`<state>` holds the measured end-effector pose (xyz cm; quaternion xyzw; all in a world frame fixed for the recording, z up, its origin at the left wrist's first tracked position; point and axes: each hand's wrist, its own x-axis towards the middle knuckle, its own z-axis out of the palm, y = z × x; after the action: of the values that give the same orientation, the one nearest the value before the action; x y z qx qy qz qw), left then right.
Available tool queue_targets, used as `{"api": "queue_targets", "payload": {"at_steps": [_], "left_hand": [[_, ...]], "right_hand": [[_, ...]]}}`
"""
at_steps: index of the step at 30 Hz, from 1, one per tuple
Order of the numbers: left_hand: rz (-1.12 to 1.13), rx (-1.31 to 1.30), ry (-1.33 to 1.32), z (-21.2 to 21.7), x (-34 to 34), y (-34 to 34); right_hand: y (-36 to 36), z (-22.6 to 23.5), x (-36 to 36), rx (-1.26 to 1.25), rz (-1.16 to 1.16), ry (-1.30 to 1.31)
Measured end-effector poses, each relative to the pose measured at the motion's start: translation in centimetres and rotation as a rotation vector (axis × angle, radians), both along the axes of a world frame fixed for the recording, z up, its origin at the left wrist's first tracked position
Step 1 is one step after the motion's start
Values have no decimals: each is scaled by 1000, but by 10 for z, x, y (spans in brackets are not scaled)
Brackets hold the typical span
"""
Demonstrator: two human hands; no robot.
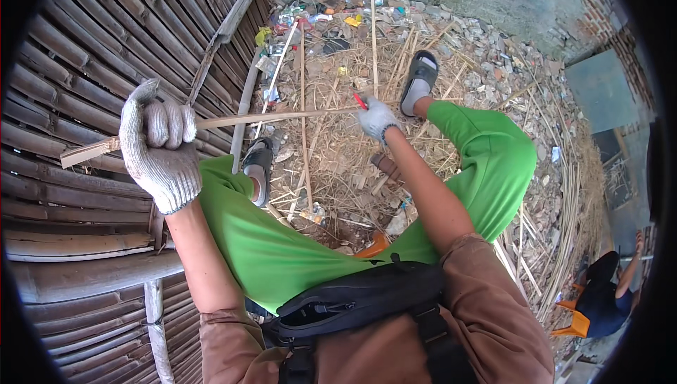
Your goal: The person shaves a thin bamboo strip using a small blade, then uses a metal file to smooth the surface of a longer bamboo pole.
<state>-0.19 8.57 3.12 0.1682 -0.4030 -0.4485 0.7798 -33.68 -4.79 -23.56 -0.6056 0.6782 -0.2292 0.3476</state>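
Note:
My left hand (161,151), in a whitish knit glove, is closed around a long split bamboo strip (261,117) at the left. A short, wider end of the strip sticks out beyond that fist. The strip runs nearly level across my lap's front to my right hand (379,120), also gloved. That hand is closed on a small red-handled tool (360,101), held at the strip's right end. The tool's working part is too small or hidden to make out.
A bamboo-slat wall (77,102) rises close on my left. Between my sandalled feet lie shavings (345,151), rubble and upright-looking thin strips (374,45). A brick wall (493,3) stands ahead. Another person (606,299) sits by an orange stool (575,320) at far right.

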Motion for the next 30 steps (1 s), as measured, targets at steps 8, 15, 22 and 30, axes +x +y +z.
{"api": "queue_targets", "payload": {"at_steps": [8,15,22,30], "left_hand": [[-89,-15,19,-11,1,-8],[49,-37,-121,-7,5,3],[-122,-27,-90,-1,-38,-22],[5,8,-153,-5,-37,-36]], "right_hand": [[71,-181,-108,357,549,670],[24,153,-94,-269,116,-17],[88,83,-283,-458,-483,-51],[270,-221,-257,424,-459,448]]}}
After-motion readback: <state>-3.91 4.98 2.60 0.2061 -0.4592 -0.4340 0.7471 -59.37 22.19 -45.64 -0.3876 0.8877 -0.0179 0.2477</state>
